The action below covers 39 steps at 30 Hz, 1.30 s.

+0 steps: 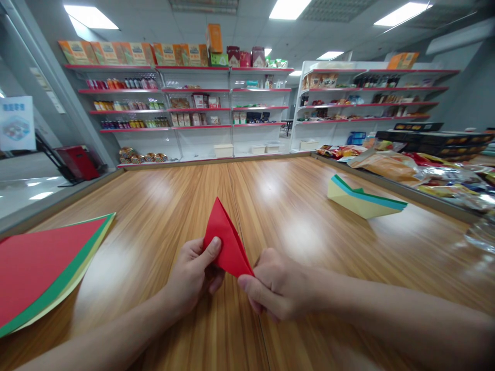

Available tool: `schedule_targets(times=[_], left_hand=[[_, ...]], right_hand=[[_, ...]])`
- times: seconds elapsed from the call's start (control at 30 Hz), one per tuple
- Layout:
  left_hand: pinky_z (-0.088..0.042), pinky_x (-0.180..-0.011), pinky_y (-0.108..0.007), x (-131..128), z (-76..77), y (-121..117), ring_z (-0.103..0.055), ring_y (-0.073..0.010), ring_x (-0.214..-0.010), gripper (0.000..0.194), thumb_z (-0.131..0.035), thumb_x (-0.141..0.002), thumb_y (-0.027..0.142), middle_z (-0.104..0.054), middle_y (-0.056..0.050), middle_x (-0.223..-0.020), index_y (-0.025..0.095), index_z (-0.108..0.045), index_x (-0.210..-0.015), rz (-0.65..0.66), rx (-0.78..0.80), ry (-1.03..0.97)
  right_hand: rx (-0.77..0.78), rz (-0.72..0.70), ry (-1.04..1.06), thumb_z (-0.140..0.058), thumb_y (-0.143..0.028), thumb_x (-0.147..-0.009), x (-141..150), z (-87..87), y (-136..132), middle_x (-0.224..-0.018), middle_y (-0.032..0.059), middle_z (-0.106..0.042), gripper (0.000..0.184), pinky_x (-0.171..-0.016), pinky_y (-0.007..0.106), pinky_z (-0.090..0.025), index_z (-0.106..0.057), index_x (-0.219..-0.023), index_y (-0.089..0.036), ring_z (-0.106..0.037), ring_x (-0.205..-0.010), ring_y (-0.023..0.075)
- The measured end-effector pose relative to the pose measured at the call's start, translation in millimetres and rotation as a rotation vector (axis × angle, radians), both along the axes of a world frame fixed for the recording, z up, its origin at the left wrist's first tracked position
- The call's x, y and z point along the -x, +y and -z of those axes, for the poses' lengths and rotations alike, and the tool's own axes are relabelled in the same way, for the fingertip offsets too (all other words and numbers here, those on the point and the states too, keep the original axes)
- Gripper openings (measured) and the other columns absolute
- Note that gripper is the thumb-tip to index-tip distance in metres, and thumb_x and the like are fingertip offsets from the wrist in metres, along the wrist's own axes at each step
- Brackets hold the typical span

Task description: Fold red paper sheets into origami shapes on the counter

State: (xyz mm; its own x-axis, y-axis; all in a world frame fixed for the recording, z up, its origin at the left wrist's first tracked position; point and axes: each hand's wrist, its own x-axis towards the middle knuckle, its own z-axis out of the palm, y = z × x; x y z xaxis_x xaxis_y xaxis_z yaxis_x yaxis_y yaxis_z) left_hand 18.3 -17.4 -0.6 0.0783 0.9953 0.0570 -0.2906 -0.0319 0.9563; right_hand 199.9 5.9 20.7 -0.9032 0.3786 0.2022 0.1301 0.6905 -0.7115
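Note:
A folded piece of red paper (226, 239) is held up over the wooden table (154, 206), its pointed tip upward and a slit showing along its right edge. My left hand (197, 270) grips its lower left side, thumb on the front face and fingers behind. My right hand (273, 286) pinches the lower right corner between thumb and curled fingers. Farther off to the right, several folded paper boats (359, 198), yellow, blue and green, sit nested together on the table.
A stack of coloured paper sheets (42, 263), red on top with green and yellow beneath, lies at the left. Snack packets (398, 167) and dark boxes (425, 139) lie beyond the table's right edge. Stocked shelves (201, 108) stand behind. A clear object (481, 234) is cut off at right.

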Motion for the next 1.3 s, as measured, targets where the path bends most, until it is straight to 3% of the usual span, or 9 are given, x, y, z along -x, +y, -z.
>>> schedule_targets(times=[0.17,0.27,0.4,0.6,0.8,0.97,1.17,1.3], left_hand=[[-0.022,-0.031,-0.015,4,3.0,1,-0.031,-0.0033,-0.028,0.042,-0.059,-0.082,0.049,-0.039,0.007,-0.035,0.015,-0.048,-0.061,-0.074,-0.045,0.152],[-0.023,-0.03,-0.015,3,3.7,2,-0.032,-0.0039,-0.027,0.043,-0.059,-0.081,0.051,-0.04,0.007,-0.034,0.016,-0.047,-0.059,-0.079,-0.045,0.234],[-0.023,-0.026,-0.015,0,2.4,3,-0.031,-0.0044,-0.023,0.043,-0.06,-0.08,0.052,-0.04,0.007,-0.033,0.016,-0.047,-0.058,-0.04,-0.023,0.244],[-0.03,-0.026,-0.014,-2,2.1,2,-0.029,-0.004,-0.026,0.04,-0.06,-0.08,0.049,-0.039,0.008,-0.034,0.016,-0.047,-0.062,0.032,0.044,0.076],[-0.031,-0.028,-0.014,0,5.6,0,-0.035,-0.0052,-0.026,0.039,-0.056,-0.085,0.046,-0.043,0.006,-0.033,0.015,-0.049,-0.063,0.049,0.026,0.023],[-0.03,-0.028,-0.014,-1,4.3,3,-0.034,-0.0051,-0.026,0.038,-0.058,-0.084,0.044,-0.043,0.006,-0.033,0.015,-0.049,-0.062,0.051,0.046,-0.026],[-0.029,-0.03,-0.014,2,6.4,4,-0.037,-0.0055,-0.026,0.036,-0.058,-0.085,0.042,-0.045,0.005,-0.034,0.015,-0.05,-0.063,0.057,0.026,-0.051],[-0.033,-0.035,-0.016,4,10.9,1,-0.047,-0.0073,-0.034,0.035,-0.054,-0.088,0.04,-0.054,0.002,-0.043,0.014,-0.052,-0.064,0.032,-0.07,0.032]], right_hand=[[0.378,0.212,0.015,-0.026,-0.056,-0.093,3,10.1,9,-0.041,-0.0005,-0.048,0.064,-0.037,0.017,-0.033,-0.056,-0.057,-0.012,-0.045,-0.035,0.0072],[0.442,0.332,0.068,-0.035,-0.059,-0.09,5,13.2,15,-0.041,-0.0014,-0.047,0.061,-0.036,0.016,-0.031,-0.054,-0.056,-0.012,-0.043,-0.036,0.0063],[0.513,0.26,0.065,-0.034,-0.056,-0.092,4,10.5,14,-0.04,-0.0027,-0.048,0.058,-0.036,0.015,-0.031,-0.055,-0.06,-0.012,-0.041,-0.034,0.0055],[0.647,0.214,0.117,-0.04,-0.056,-0.089,5,12.4,15,-0.039,-0.0032,-0.048,0.055,-0.032,0.016,-0.028,-0.053,-0.058,-0.013,-0.038,-0.03,0.0053],[0.868,0.018,0.051,-0.044,-0.057,-0.087,6,10.5,18,-0.034,-0.004,-0.045,0.054,-0.031,0.017,-0.029,-0.046,-0.052,-0.015,-0.038,-0.028,0.0065],[0.866,-0.015,-0.013,-0.043,-0.06,-0.086,4,7.1,19,-0.036,-0.0045,-0.045,0.054,-0.032,0.017,-0.03,-0.047,-0.055,-0.015,-0.039,-0.03,0.0061],[0.712,0.063,0.028,-0.04,-0.055,-0.09,4,11.7,16,-0.037,-0.0044,-0.046,0.055,-0.034,0.016,-0.03,-0.048,-0.054,-0.014,-0.041,-0.031,0.005],[0.779,-0.033,-0.064,-0.041,-0.058,-0.087,0,11.1,18,-0.039,-0.0035,-0.047,0.056,-0.032,0.015,-0.027,-0.049,-0.055,-0.014,-0.042,-0.032,0.0049]])
